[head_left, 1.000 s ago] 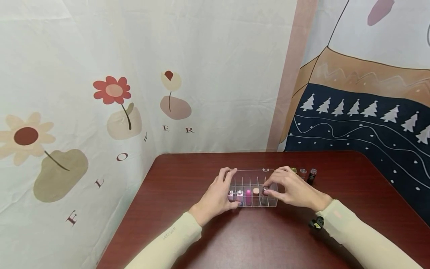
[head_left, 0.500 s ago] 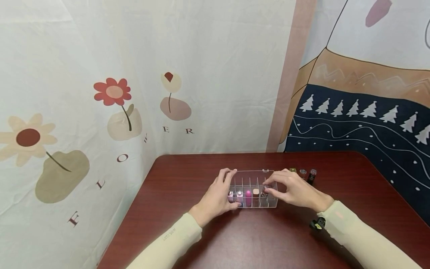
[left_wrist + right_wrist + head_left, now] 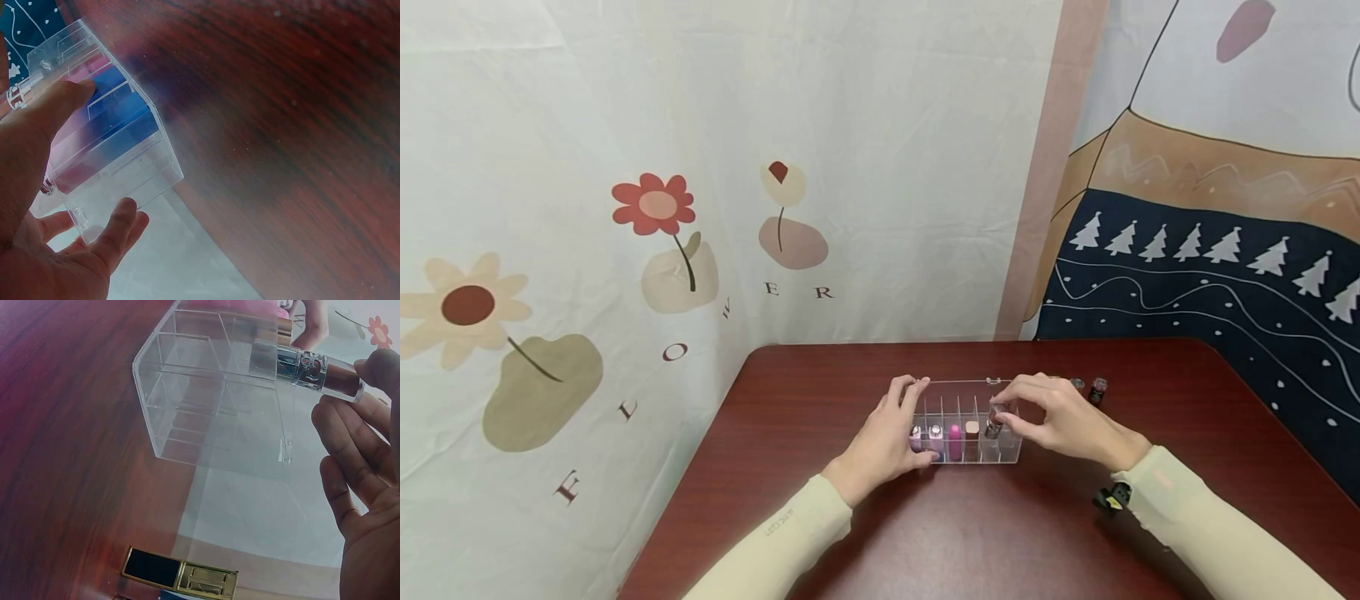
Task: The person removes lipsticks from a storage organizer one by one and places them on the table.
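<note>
A clear divided lipstick organizer (image 3: 957,389) stands on the table. My left hand (image 3: 880,435) grips its left end, thumb at the front and fingers behind. My right hand (image 3: 1063,423) pinches the clear-ended top of a lipstick tube (image 3: 342,382) between thumb and fingers. In the right wrist view, the tube's silvery lower part still reaches into a compartment. Left of it in the organizer stand a brown tube with a tan top (image 3: 972,440), a bright pink tube (image 3: 955,442) and paler pink ones (image 3: 936,439). The left wrist view shows a blue item (image 3: 122,115) under my left thumb.
Behind my right hand stand a dark lipstick tube (image 3: 1098,392) and another small tube (image 3: 1077,384). A black and gold lipstick (image 3: 181,573) shows in the right wrist view. The reddish-brown table (image 3: 820,383) meets a printed curtain (image 3: 910,208) at its far edge.
My right hand has drawn the lipstick tube slightly up and to the right, so more of its silvery part shows. The left hand and the organizer stay in place.
</note>
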Tool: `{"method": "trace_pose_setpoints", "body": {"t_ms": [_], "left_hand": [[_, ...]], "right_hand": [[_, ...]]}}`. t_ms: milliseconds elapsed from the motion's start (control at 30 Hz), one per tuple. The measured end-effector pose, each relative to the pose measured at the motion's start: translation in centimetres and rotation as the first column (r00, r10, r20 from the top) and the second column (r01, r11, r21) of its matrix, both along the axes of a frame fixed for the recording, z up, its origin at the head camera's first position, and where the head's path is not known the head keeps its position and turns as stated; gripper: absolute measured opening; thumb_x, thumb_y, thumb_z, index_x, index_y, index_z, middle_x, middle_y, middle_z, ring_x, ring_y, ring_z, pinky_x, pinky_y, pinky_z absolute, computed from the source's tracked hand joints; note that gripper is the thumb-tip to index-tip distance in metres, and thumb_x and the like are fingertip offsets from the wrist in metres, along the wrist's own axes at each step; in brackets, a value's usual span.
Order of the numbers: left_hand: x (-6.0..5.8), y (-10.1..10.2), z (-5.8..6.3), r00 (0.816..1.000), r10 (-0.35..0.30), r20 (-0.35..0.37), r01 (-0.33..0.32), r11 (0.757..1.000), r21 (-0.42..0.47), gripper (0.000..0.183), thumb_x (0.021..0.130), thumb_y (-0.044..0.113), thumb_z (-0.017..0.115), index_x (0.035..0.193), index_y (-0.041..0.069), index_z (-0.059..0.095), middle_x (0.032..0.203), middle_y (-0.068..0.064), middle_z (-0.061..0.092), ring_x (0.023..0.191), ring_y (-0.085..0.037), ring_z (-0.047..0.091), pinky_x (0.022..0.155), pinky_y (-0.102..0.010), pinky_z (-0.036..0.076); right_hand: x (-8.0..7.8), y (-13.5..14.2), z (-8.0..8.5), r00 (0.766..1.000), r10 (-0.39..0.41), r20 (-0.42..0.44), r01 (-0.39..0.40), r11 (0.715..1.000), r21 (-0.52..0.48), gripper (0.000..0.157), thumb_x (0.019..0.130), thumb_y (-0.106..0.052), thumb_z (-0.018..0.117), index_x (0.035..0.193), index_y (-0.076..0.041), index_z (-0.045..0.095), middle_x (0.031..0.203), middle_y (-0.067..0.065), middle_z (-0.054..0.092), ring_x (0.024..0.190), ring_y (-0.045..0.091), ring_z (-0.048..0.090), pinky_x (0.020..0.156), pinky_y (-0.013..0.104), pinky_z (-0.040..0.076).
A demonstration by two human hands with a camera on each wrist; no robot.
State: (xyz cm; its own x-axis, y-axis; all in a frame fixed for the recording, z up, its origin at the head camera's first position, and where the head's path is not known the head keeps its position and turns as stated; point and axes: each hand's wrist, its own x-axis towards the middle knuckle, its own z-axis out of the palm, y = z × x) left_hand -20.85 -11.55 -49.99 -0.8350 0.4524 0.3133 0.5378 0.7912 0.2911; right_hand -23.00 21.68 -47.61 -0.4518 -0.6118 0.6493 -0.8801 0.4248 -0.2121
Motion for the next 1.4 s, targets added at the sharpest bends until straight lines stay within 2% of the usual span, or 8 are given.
{"method": "trace_pose_setpoints", "body": {"t_ms": [133,200,400,533,733,933,1167,1400], "left_hand": [[0.0,0.0,0.1,1.000,-0.002,0.005,0.002,1.000,0.000,0.123,0.081,0.034,0.110,0.177,0.009,0.038,0.166,-0.017,0.046,0.128,-0.040,0.071,0.109,-0.050,0.069],[0.0,0.0,0.1,1.000,-0.002,0.005,0.002,1.000,-0.002,0.123,0.081,0.035,0.110,0.177,0.010,0.038,0.166,-0.017,0.046,0.127,-0.040,0.071,0.109,-0.050,0.069],[-0.1,0.0,0.2,1.000,0.000,0.018,0.000,1.000,-0.001,0.124,0.081,0.036,0.110,0.178,0.011,0.037,0.167,-0.015,0.046,0.128,-0.039,0.071,0.110,-0.049,0.068],[-0.1,0.0,0.3,1.000,-0.002,0.027,0.002,1.000,0.007,0.123,0.082,0.035,0.110,0.178,0.013,0.037,0.168,-0.014,0.046,0.129,-0.039,0.071,0.111,-0.049,0.068],[-0.2,0.0,0.2,1.000,-0.005,0.025,0.005,1.000,0.010,0.124,0.081,0.035,0.111,0.178,0.012,0.038,0.167,-0.014,0.046,0.127,-0.038,0.071,0.110,-0.049,0.068],[-0.1,0.0,0.2,1.000,0.002,0.028,-0.002,1.000,-0.005,0.125,0.081,0.036,0.110,0.178,0.011,0.037,0.167,-0.016,0.045,0.128,-0.039,0.071,0.110,-0.049,0.068],[0.0,0.0,0.0,0.999,0.003,0.037,-0.003,1.000,0.000,0.124,0.082,0.037,0.110,0.179,0.012,0.037,0.168,-0.016,0.045,0.130,-0.039,0.070,0.111,-0.050,0.068],[0.1,0.0,0.0,1.000,0.003,0.022,-0.003,1.000,-0.004,0.124,0.081,0.035,0.110,0.178,0.010,0.037,0.167,-0.017,0.045,0.128,-0.039,0.071,0.109,-0.050,0.069]], "right_hand": [[0.0,0.2,0.3,1.000,0.023,0.001,-0.023,0.999,-0.025,0.042,0.085,0.000,0.098,0.122,-0.016,0.086,0.112,-0.008,0.086,0.095,0.011,0.077,0.089,0.022,0.064],[0.0,0.3,0.5,1.000,0.021,0.006,-0.021,0.999,-0.032,0.042,0.085,0.000,0.098,0.122,-0.015,0.086,0.113,-0.008,0.086,0.093,0.010,0.074,0.084,0.022,0.062],[-0.2,0.8,1.0,1.000,0.012,-0.020,-0.013,0.999,-0.051,0.042,0.084,0.003,0.098,0.121,-0.014,0.087,0.113,-0.007,0.086,0.087,0.004,0.065,0.073,0.014,0.049],[-0.3,1.3,1.4,1.000,0.006,-0.029,-0.008,0.998,-0.067,0.048,0.083,0.004,0.098,0.123,-0.018,0.087,0.112,-0.009,0.086,0.086,0.001,0.063,0.074,0.014,0.051],[-0.1,1.9,2.1,0.999,-0.041,-0.009,0.040,0.996,-0.083,0.049,0.084,0.002,0.099,0.124,-0.022,0.086,0.104,-0.014,0.080,0.083,-0.001,0.060,0.068,0.011,0.050],[-0.1,2.6,2.5,0.998,-0.060,0.008,0.061,0.995,-0.079,0.044,0.086,0.003,0.098,0.124,-0.016,0.087,0.109,-0.010,0.083,0.087,0.006,0.066,0.071,0.011,0.052],[-0.2,3.8,2.7,0.993,-0.114,-0.004,0.114,0.991,-0.072,0.044,0.087,0.000,0.099,0.124,-0.021,0.086,0.116,-0.008,0.085,0.086,-0.002,0.062,0.070,0.010,0.050],[-0.3,5.0,3.2,0.984,-0.179,-0.014,0.178,0.982,-0.056,0.045,0.086,-0.002,0.100,0.124,-0.021,0.086,0.115,-0.010,0.084,0.090,0.000,0.066,0.080,0.009,0.054]]}}
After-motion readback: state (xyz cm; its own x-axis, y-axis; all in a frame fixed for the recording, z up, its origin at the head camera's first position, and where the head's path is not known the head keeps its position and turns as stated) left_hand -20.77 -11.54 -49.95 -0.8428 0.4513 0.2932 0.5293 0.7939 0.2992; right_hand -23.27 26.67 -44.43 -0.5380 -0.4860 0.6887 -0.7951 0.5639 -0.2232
